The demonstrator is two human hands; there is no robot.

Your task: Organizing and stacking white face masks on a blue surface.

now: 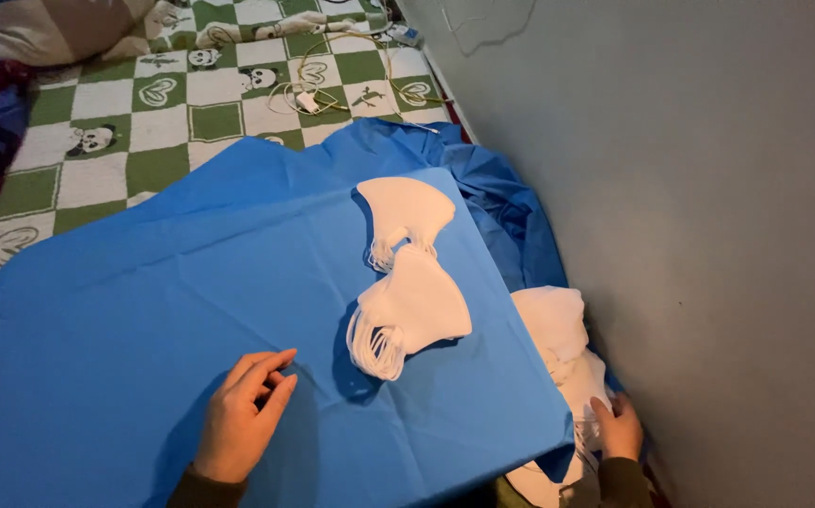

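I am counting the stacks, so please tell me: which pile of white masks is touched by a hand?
The pile of white masks beside the grey wall; the right hand touches it. The two piles on the blue sheet lie untouched.

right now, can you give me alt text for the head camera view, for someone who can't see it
A person's left hand rests on a blue non-woven sheet bearing two stacks of white folded face masks, while the right hand reaches into a pile of more white masks beside a grey wall. A green-and-white checked blanket lies beyond.
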